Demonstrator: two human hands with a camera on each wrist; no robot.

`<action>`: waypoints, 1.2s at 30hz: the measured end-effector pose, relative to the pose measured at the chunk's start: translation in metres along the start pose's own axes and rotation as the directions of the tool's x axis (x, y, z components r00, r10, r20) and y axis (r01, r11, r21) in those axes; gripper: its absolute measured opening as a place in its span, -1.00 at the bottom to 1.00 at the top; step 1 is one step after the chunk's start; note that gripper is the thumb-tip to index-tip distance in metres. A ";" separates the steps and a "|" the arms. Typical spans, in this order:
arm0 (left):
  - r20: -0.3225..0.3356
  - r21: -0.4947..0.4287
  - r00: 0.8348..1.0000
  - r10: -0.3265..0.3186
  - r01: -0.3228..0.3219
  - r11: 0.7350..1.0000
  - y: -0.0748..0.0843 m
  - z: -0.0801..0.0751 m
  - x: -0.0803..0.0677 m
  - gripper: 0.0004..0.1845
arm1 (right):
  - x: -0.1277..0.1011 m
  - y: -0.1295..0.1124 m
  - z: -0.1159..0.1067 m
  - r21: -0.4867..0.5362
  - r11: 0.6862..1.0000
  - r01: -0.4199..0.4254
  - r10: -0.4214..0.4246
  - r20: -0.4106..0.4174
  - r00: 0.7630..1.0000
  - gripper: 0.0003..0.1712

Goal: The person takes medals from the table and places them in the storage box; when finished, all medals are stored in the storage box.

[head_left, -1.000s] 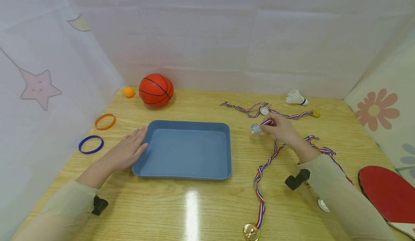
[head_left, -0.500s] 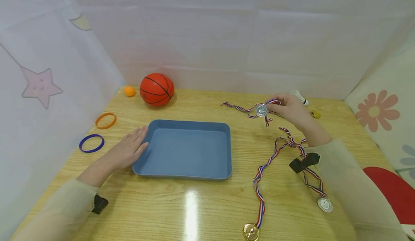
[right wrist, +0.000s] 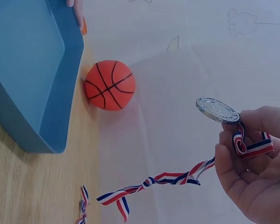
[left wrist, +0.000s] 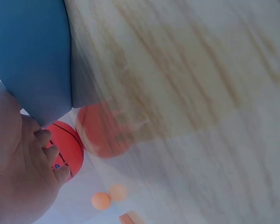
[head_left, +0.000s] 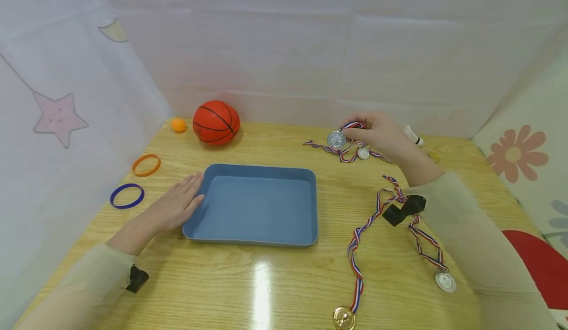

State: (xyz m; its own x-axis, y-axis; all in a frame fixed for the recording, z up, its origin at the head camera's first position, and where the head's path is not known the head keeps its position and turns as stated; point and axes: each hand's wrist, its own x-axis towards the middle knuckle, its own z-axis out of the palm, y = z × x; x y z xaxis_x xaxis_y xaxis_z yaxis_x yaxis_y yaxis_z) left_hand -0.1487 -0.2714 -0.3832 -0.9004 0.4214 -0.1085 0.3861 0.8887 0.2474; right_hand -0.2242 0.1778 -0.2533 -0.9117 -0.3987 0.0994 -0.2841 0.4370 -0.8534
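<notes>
— two hands are working apart: the right hand [head_left: 377, 133] is pinching a silver medal [head_left: 336, 139] by the top of its striped ribbon [right wrist: 172, 179], lifted above the table's far side, so the disc is hanging free off the fingertips while the ribbon's tail is trailing down toward the wood.

— and the left hand [head_left: 174, 206]?

— it is lying flat, fingers straight and gripping nothing, pressing against the left wall of the blue tray [head_left: 306, 206], which looks like a way of keeping the tray from sliding.

— how much room is there around that medal?

— plenty to its left. the tray is sitting with its bed bare, its far rim just below the dangling disc in the head view. the basketball [head_left: 216, 122] and the small orange ball [head_left: 178, 125] are sitting well apart by the back wall.

— anything crowding the right side?

— another small silver medal [head_left: 363, 153] is lying just under the raised hand, two more ribboned medals, a gold one [head_left: 343, 317] and a silver one [head_left: 445, 281], are sprawling along the near edge, and the shuttlecock [head_left: 413, 135] is peeking out behind the wrist.
</notes>
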 end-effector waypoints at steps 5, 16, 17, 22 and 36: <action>0.005 0.004 1.000 -0.016 0.016 1.000 0.001 0.002 0.002 -0.34 | 0.011 -0.011 0.020 0.084 0.996 0.041 -0.049 0.091 0.995 -0.76; -0.007 0.024 1.000 -0.007 0.007 1.000 0.001 0.003 0.005 -0.35 | 0.036 -0.024 0.073 0.163 0.986 0.039 -0.079 0.245 0.966 -0.79; -0.008 0.024 1.000 -0.005 0.005 1.000 0.001 0.003 0.005 -0.35 | 0.039 -0.024 0.078 0.163 0.986 0.038 -0.079 0.256 0.963 -0.79; -0.006 0.030 1.000 -0.006 0.006 1.000 0.001 0.003 0.006 -0.35 | 0.049 -0.026 0.104 0.122 0.992 0.040 -0.075 0.295 0.952 -0.83; -0.023 0.024 1.000 0.001 -0.001 1.000 0.003 0.005 0.011 -0.38 | 0.070 -0.015 0.192 0.008 1.000 -0.005 0.001 0.394 0.919 -0.86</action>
State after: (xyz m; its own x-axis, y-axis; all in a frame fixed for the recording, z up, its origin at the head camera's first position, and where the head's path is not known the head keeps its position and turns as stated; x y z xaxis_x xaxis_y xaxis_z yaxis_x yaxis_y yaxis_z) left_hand -0.1565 -0.2628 -0.3881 -0.9043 0.4181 -0.0861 0.3913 0.8925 0.2242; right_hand -0.2262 -0.0116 -0.3317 -0.7215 -0.6835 -0.1110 -0.2775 0.4322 -0.8580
